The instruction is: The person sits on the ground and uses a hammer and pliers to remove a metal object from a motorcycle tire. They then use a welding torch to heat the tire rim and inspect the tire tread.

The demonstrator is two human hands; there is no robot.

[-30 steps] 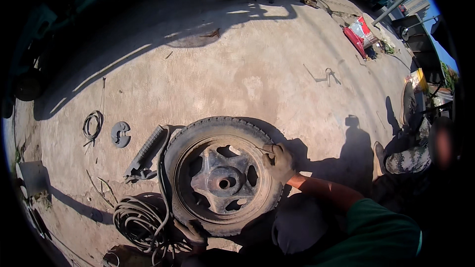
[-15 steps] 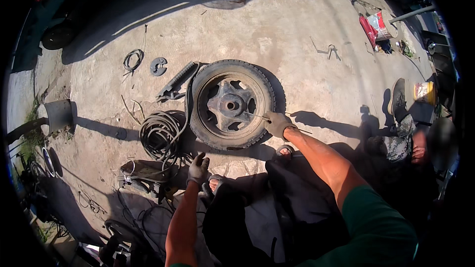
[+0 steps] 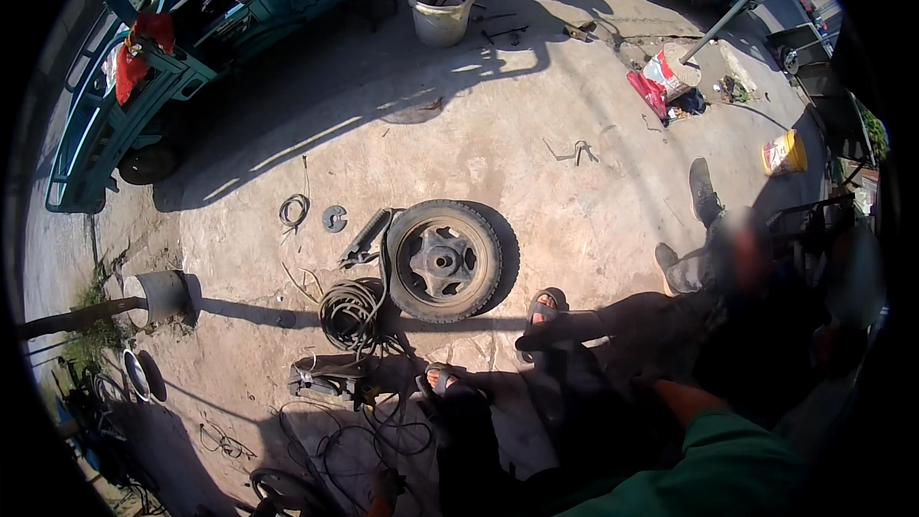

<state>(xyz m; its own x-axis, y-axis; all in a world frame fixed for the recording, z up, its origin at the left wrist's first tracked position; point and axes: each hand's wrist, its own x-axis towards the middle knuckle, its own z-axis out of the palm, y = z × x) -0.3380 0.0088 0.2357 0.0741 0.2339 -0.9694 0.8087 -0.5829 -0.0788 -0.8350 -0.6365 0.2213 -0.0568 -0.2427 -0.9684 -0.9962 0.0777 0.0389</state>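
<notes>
Wheel (image 3: 443, 261) flat on concrete (image 3: 593, 239), well ahead of shadowed hands (image 3: 386, 485), cannot tell if spread or closed

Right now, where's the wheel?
Head view, near the centre: the wheel lies flat on the concrete, above and right of the coiled hose.

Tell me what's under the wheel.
The wheel lies on its side on the concrete. Concrete shows around it, but its tyre covers whatever is directly beneath, so I cannot tell if anything is there.
</notes>
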